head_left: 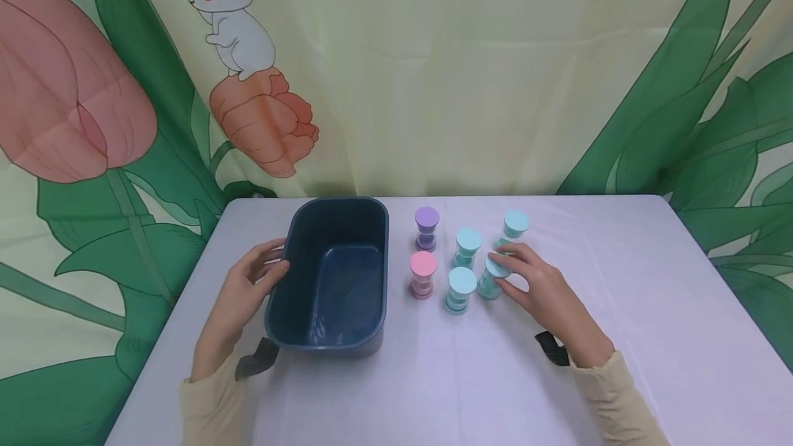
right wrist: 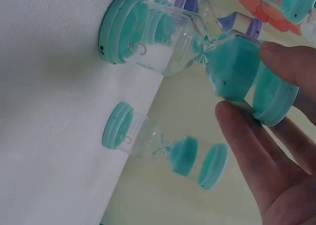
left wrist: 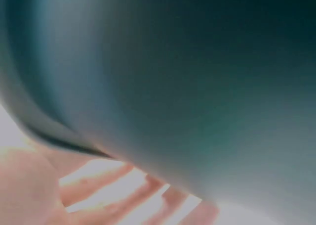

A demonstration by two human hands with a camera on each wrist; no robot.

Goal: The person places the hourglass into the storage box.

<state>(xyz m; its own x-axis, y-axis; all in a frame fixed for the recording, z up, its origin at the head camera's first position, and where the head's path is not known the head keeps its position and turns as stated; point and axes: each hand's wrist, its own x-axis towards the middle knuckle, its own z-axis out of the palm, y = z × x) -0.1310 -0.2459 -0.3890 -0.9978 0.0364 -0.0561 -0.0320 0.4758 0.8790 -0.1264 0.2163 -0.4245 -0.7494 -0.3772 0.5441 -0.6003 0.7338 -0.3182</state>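
My right hand [head_left: 539, 285] pinches the upper end of a teal hourglass [head_left: 489, 283], thumb on one side and fingers on the other. In the right wrist view this hourglass [right wrist: 232, 67] stands upright with teal sand in its upper bulb. Other teal hourglasses [head_left: 461, 282] stand close around it, one of them behind [right wrist: 185, 153]. To their left are a pink hourglass [head_left: 423, 265] and a purple one [head_left: 427, 219]. My left hand [head_left: 245, 288] rests against the left side of a dark blue bin [head_left: 372, 346], its fingers [left wrist: 98, 180] extended along the outer wall.
A white cloth covers the table [head_left: 434, 391]. The bin's inside shows nothing in it. Behind the table hangs a curtain [head_left: 434, 88] printed with tulips, leaves and a white animal on a carrot.
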